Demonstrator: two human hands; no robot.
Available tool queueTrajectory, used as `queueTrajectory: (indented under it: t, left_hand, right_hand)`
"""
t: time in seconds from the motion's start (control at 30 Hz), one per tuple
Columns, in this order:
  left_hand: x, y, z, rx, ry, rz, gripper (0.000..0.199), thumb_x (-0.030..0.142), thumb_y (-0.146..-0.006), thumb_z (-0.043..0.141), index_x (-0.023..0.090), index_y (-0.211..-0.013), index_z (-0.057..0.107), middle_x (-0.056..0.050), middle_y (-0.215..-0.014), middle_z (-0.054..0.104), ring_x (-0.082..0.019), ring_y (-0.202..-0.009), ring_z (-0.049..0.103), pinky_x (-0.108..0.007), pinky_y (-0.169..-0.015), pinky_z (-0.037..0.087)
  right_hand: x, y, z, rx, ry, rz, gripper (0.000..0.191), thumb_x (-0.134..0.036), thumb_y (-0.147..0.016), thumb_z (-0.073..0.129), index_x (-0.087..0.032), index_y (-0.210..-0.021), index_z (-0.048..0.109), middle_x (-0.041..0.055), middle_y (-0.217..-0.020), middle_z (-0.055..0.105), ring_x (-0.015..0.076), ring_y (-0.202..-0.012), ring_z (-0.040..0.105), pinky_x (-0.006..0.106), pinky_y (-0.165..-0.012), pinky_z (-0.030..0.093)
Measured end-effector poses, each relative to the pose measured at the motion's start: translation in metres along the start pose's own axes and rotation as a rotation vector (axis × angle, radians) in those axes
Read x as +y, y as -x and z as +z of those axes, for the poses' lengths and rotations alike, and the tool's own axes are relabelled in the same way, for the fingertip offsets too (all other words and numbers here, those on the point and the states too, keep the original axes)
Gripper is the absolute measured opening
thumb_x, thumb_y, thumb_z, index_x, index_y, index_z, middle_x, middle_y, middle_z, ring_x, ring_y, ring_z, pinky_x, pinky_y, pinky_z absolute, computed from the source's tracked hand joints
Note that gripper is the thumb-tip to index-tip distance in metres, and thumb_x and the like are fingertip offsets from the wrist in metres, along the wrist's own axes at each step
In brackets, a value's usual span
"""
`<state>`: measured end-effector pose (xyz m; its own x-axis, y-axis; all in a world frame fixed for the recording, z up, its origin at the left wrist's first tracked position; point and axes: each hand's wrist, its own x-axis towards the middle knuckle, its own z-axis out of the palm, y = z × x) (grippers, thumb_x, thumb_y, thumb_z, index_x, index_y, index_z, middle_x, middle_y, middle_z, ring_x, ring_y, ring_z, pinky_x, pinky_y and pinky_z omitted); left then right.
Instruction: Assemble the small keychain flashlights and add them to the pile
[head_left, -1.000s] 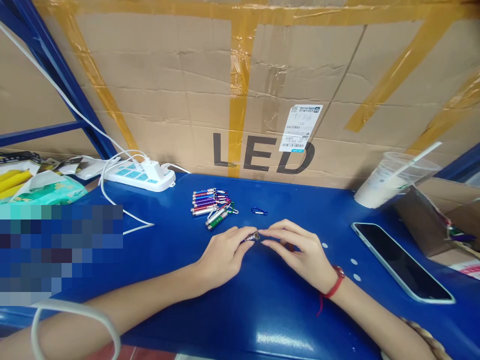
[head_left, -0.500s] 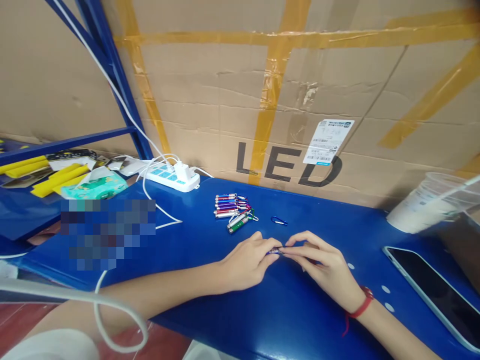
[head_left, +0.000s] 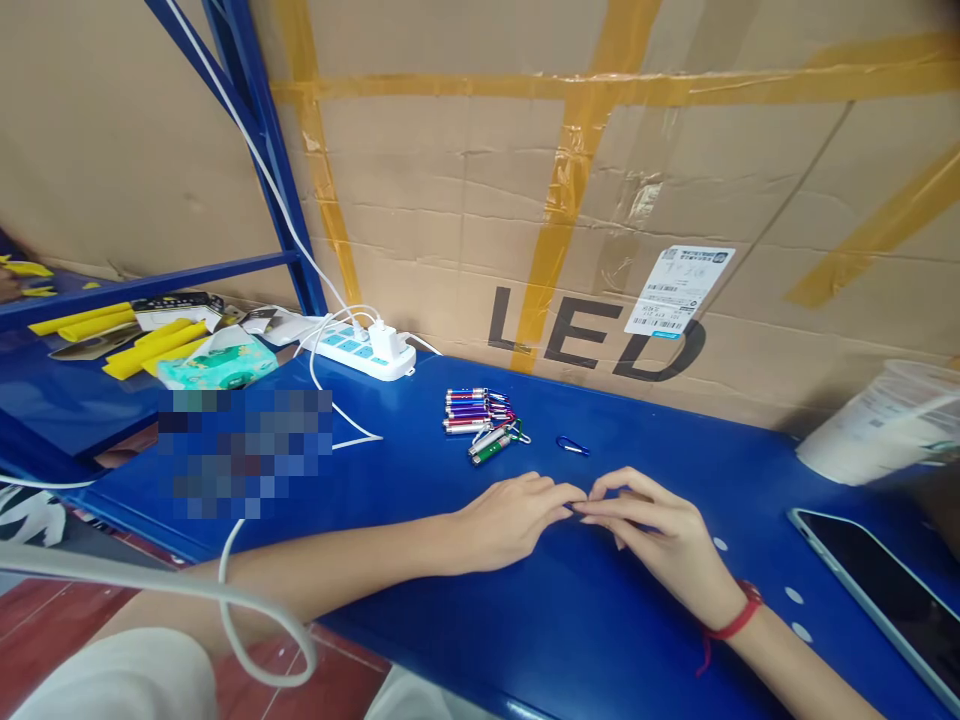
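Over the blue table, my left hand [head_left: 506,522] is closed, its thumb and forefinger pinched together around a small keychain flashlight that the fingers now hide almost wholly. My right hand [head_left: 664,530], with a red cord on the wrist, meets those fingertips in a pinch of its own; whatever it grips is too small or covered to make out. Just beyond lies a blue carabiner clip [head_left: 574,447] by itself. To its left, several keychain flashlights [head_left: 466,411] in red, blue, purple and silver lie side by side with clips attached, a green flashlight [head_left: 491,450] nearest me.
A white power strip [head_left: 360,350] with plugged-in cables sits at the back left, near a green tissue pack [head_left: 221,362] and yellow pieces [head_left: 154,348]. On the right are a phone [head_left: 877,590] and a tilted plastic cup [head_left: 862,430]. A large cardboard box [head_left: 450,220] stands behind the table.
The view has shifted slightly, so everything sits a little further right. The silver and blue bit seen between my fingertips before is now covered by them.
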<state>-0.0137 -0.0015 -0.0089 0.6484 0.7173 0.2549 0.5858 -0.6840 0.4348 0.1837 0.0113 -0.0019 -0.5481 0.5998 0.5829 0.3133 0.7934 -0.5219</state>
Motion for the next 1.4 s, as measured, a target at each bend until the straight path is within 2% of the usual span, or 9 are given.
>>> queueTrajectory:
  t: [0.17, 0.33, 0.57, 0.67, 0.83, 1.03, 1.2, 1.3, 1.4]
  left_hand:
    - [0.003, 0.001, -0.003, -0.014, 0.105, -0.009, 0.025, 0.023, -0.093, 0.031, 0.018, -0.114, 0.045, -0.005, -0.096, 0.056, -0.015, -0.088, 0.05, -0.024, -0.077, 0.042]
    - [0.002, 0.0, -0.002, -0.051, 0.163, -0.008, 0.023, 0.024, -0.093, 0.031, 0.019, -0.106, 0.05, -0.004, -0.096, 0.058, -0.016, -0.089, 0.05, -0.026, -0.081, 0.042]
    - [-0.001, -0.001, 0.0, -0.029, 0.217, 0.02, 0.021, 0.021, -0.092, 0.035, 0.018, -0.1, 0.054, -0.004, -0.095, 0.06, -0.015, -0.087, 0.052, -0.026, -0.081, 0.041]
    - [-0.001, -0.001, 0.0, -0.03, 0.217, -0.013, 0.019, 0.021, -0.092, 0.035, 0.019, -0.099, 0.053, -0.003, -0.095, 0.061, -0.015, -0.086, 0.052, -0.025, -0.08, 0.041]
    - [0.0, 0.0, -0.001, -0.028, 0.227, -0.056, 0.019, 0.024, -0.092, 0.034, 0.021, -0.098, 0.052, -0.001, -0.095, 0.06, -0.015, -0.085, 0.051, -0.025, -0.076, 0.041]
    - [-0.004, -0.002, 0.001, 0.081, 0.232, -0.15, 0.018, 0.028, -0.091, 0.036, 0.023, -0.098, 0.051, 0.0, -0.083, 0.061, -0.016, -0.082, 0.052, -0.029, -0.077, 0.04]
    - [-0.009, -0.006, 0.001, 0.249, 0.348, -0.166, 0.014, 0.031, -0.09, 0.039, 0.02, -0.094, 0.047, -0.001, -0.09, 0.062, -0.016, -0.086, 0.057, -0.029, -0.082, 0.041]
    - [-0.011, -0.009, -0.001, 0.322, 0.245, -0.145, 0.013, 0.032, -0.089, 0.042, 0.021, -0.092, 0.049, -0.001, -0.09, 0.062, -0.017, -0.087, 0.057, -0.03, -0.081, 0.04]
    - [-0.015, -0.011, -0.005, 0.318, 0.044, -0.074, 0.015, 0.03, -0.088, 0.043, 0.021, -0.094, 0.054, -0.001, -0.089, 0.061, -0.017, -0.086, 0.054, -0.032, -0.083, 0.038]
  right_hand:
    - [-0.002, 0.002, -0.003, 0.028, 0.043, -0.038, 0.017, -0.023, -0.083, 0.054, -0.024, -0.089, 0.07, 0.004, -0.08, 0.061, 0.0069, -0.049, 0.053, 0.019, -0.045, 0.049]
    - [-0.002, 0.0, -0.004, 0.038, 0.061, -0.049, 0.013, -0.024, -0.08, 0.058, -0.02, -0.078, 0.071, 0.0046, -0.077, 0.065, 0.0119, -0.066, 0.062, 0.02, -0.058, 0.052]
    - [-0.001, 0.001, 0.0, 0.039, -0.007, 0.135, 0.015, -0.033, -0.072, 0.067, -0.018, -0.068, 0.068, 0.0024, -0.068, 0.064, 0.0093, -0.054, 0.056, 0.019, -0.045, 0.046]
    - [0.0, 0.001, 0.0, 0.048, -0.021, 0.154, 0.016, -0.034, -0.073, 0.065, -0.018, -0.071, 0.068, 0.0024, -0.07, 0.064, 0.0083, -0.051, 0.054, 0.02, -0.046, 0.045]
    - [-0.001, 0.0, 0.001, 0.028, -0.032, 0.134, 0.013, -0.03, -0.076, 0.063, -0.019, -0.072, 0.068, 0.0029, -0.07, 0.064, 0.0112, -0.062, 0.058, 0.021, -0.054, 0.046]
    - [0.001, -0.004, 0.006, 0.081, 0.009, 0.227, 0.017, -0.03, -0.08, 0.058, -0.016, -0.073, 0.064, 0.0021, -0.071, 0.062, 0.0061, -0.046, 0.049, 0.019, -0.045, 0.042]
    - [0.011, -0.006, 0.005, 0.203, 0.128, 0.29, 0.02, -0.034, -0.077, 0.059, -0.016, -0.068, 0.061, 0.0031, -0.077, 0.062, 0.0048, -0.043, 0.047, 0.02, -0.044, 0.041]
    - [0.015, -0.005, 0.003, 0.154, 0.23, 0.353, 0.019, -0.036, -0.074, 0.06, -0.018, -0.067, 0.062, 0.0015, -0.084, 0.064, 0.0056, -0.048, 0.051, 0.021, -0.05, 0.043]
    - [0.018, -0.005, 0.0, 0.051, 0.339, 0.46, 0.019, -0.038, -0.072, 0.06, -0.02, -0.067, 0.063, -0.0003, -0.087, 0.065, 0.007, -0.054, 0.056, 0.021, -0.054, 0.043]
